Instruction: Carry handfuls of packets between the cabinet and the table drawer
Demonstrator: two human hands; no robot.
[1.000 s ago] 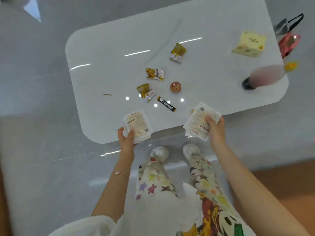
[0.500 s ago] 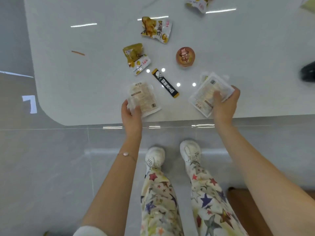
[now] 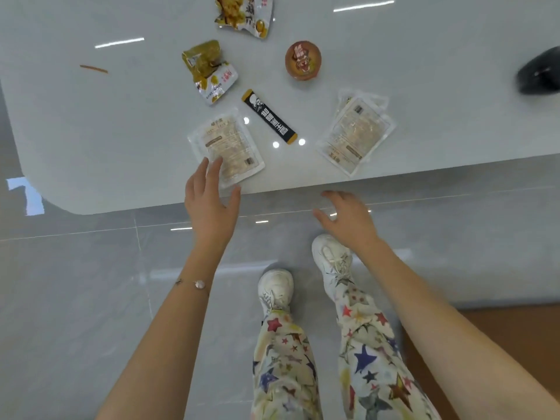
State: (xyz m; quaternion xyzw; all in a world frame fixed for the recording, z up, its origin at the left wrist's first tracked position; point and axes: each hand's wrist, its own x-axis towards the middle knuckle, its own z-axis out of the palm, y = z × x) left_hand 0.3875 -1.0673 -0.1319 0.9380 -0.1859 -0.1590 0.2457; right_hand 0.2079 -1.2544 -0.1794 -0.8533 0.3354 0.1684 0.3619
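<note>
black sachet stick point(image 3: 270, 117), round brown cup point(image 3: 302, 59), yellow snack packet point(image 3: 208, 71), white table point(image 3: 424, 56)

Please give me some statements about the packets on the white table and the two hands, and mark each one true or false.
1. The left hand touches the left clear packet with its fingers. True.
2. The right hand grips the right clear packet. False: it is open, off the table edge, apart from the packet.
3. The black stick sachet lies between the two clear packets. True.
4. The round brown cup stands on a clear packet. False: it stands on the bare table, beyond the sachet.
</note>
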